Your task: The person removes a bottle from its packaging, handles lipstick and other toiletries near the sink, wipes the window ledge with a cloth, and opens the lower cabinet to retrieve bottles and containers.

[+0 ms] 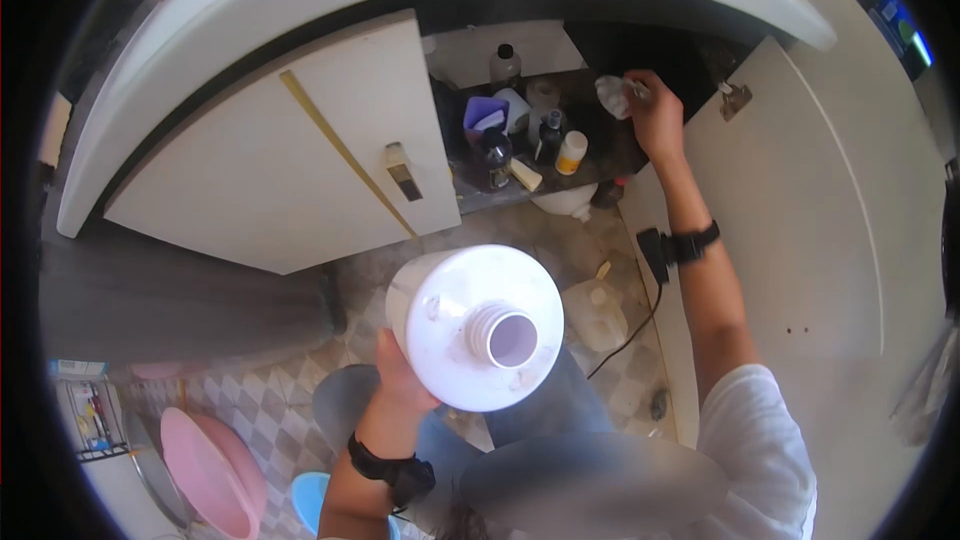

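My left hand (402, 377) is wrapped around the side of a large white plastic bottle (448, 330). The bottle's threaded neck is uncapped and faces up toward me. Inside the open cabinet, my right hand (658, 118) is closed on a small whitish, partly see-through object (612, 97); its kind is unclear. Left of that hand, on the dark shelf, stand a white bottle with a yellow label (571, 154), a dark pump bottle (549, 134), a dark round bottle (495, 157) and a purple container (485, 118). A pale yellow block (525, 175) lies at the shelf's front.
The right cabinet door (800, 200) stands open beside my right arm; the left door (290, 150) has a handle. Below the shelf, a translucent jug (597, 316) sits on the tiled floor (300, 380). Pink basins (215, 470) and a blue basin (312, 500) are at lower left.
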{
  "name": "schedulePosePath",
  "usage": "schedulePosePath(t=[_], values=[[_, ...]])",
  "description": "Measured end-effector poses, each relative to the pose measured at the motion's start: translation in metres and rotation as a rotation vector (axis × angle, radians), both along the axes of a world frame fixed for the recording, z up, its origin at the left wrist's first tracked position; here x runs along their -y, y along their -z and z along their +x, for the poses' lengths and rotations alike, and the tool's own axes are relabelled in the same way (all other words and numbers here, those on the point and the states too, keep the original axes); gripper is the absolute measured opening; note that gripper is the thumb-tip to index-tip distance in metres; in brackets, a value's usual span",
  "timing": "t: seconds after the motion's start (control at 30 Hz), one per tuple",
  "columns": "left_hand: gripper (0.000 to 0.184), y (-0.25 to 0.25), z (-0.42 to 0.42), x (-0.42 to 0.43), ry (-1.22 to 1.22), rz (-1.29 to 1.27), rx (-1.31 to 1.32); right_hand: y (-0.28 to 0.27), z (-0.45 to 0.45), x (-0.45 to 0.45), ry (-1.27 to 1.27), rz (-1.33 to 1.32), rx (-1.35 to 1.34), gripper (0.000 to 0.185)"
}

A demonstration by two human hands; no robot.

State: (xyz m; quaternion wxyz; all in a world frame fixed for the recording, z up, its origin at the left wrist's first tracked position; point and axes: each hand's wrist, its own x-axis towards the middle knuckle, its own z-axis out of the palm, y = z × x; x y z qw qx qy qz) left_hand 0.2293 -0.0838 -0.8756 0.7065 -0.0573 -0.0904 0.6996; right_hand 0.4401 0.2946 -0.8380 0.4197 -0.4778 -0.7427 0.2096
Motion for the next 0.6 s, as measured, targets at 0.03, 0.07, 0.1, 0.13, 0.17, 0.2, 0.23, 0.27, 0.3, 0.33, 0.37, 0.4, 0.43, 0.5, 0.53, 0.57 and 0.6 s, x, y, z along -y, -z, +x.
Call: schedulePosePath(t=[0.03, 0.07, 0.1, 0.13, 0.17, 0.2, 0.23, 0.27, 0.3, 0.33, 0.37, 0.4, 0.43, 0.5, 0.53, 0.57, 0.6], values=[[0.093, -0.013, -0.001, 0.001, -0.007, -0.151, -0.469, 0.018, -0.007, -0.034, 0.017, 0.095, 0.024, 0.028], [0.093, -0.019, -0.003, 0.003, -0.017, -0.308, -0.938, 0.033, -0.014, -0.059, 0.036, 0.188, 0.047, 0.031], [0.095, -0.019, -0.004, 0.007, -0.025, -0.327, -0.979, 0.041, -0.023, -0.076, 0.032, 0.193, 0.039, 0.031], [0.099, -0.014, -0.002, 0.010, -0.052, -0.296, -0.910, 0.046, -0.031, -0.091, 0.064, 0.125, 0.124, 0.032], [0.102, -0.008, -0.001, 0.008, -0.041, -0.271, -0.817, 0.051, -0.038, -0.103, 0.096, 0.059, 0.210, 0.034], [0.104, -0.003, -0.002, 0.007, -0.028, -0.249, -0.722, 0.062, -0.042, -0.111, 0.093, 0.065, 0.201, 0.034], [0.110, 0.000, -0.005, 0.011, 0.002, -0.235, -0.702, 0.073, -0.044, -0.118, 0.092, 0.117, 0.276, 0.033], [0.110, 0.001, -0.009, 0.011, -0.007, -0.230, -0.709, 0.075, -0.047, -0.122, 0.088, 0.170, 0.352, 0.031], [0.112, -0.001, -0.012, 0.013, 0.002, -0.209, -0.754, 0.078, -0.050, -0.127, 0.083, 0.175, 0.344, 0.031], [0.114, -0.003, -0.014, 0.015, 0.013, -0.191, -0.800, 0.083, -0.052, -0.130, 0.108, 0.133, 0.356, 0.030], [0.117, -0.004, -0.012, 0.018, 0.015, -0.333, -0.761, 0.085, -0.056, -0.134, 0.133, 0.088, 0.366, 0.029], [0.117, -0.002, -0.015, 0.020, 0.013, -0.335, -0.770, 0.088, -0.059, -0.138, 0.133, 0.087, 0.357, 0.029], [0.118, 0.000, -0.018, 0.022, 0.004, -0.290, -0.810, 0.091, -0.059, -0.142, 0.112, 0.073, 0.418, 0.031], [0.119, 0.008, -0.020, 0.025, -0.011, -0.264, -0.824, 0.100, -0.055, -0.149, 0.096, 0.057, 0.479, 0.032], [0.119, 0.011, -0.020, 0.026, -0.010, -0.266, -0.826, 0.107, -0.056, -0.152, 0.115, 0.059, 0.583, 0.035], [0.119, 0.005, -0.019, 0.026, -0.026, -0.259, -0.853, 0.115, -0.056, -0.155, 0.130, 0.060, 0.688, 0.038], [0.120, 0.001, -0.018, 0.026, -0.044, -0.254, -0.880, 0.122, -0.055, -0.157, 0.124, 0.057, 0.686, 0.038]])
